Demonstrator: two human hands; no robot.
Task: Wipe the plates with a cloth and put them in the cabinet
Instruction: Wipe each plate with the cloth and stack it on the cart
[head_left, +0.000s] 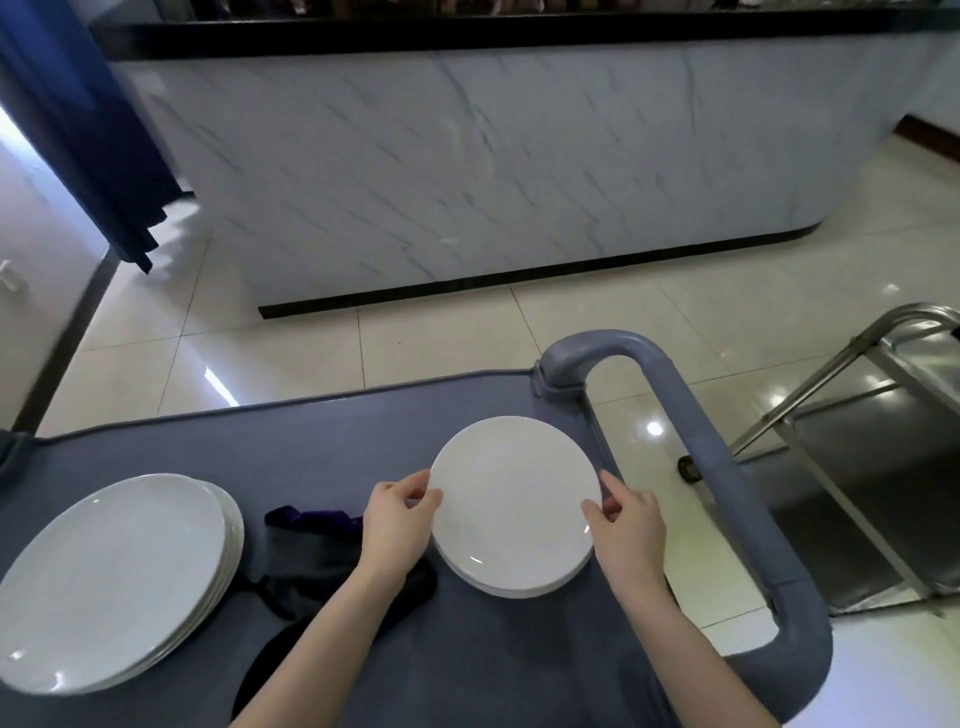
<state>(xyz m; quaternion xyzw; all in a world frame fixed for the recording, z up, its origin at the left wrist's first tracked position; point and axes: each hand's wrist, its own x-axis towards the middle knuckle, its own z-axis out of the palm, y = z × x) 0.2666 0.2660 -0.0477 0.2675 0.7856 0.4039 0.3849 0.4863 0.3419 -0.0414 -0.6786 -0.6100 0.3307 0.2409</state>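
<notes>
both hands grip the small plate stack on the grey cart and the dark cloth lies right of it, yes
No: the head view shows the dark cloth left of the small plate stack. The left hand and right hand do grip it on the grey cart.

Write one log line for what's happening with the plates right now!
left grip: holds small plate stack | right grip: holds same stack | cloth: lying on cart | big plate stack: untouched
</notes>
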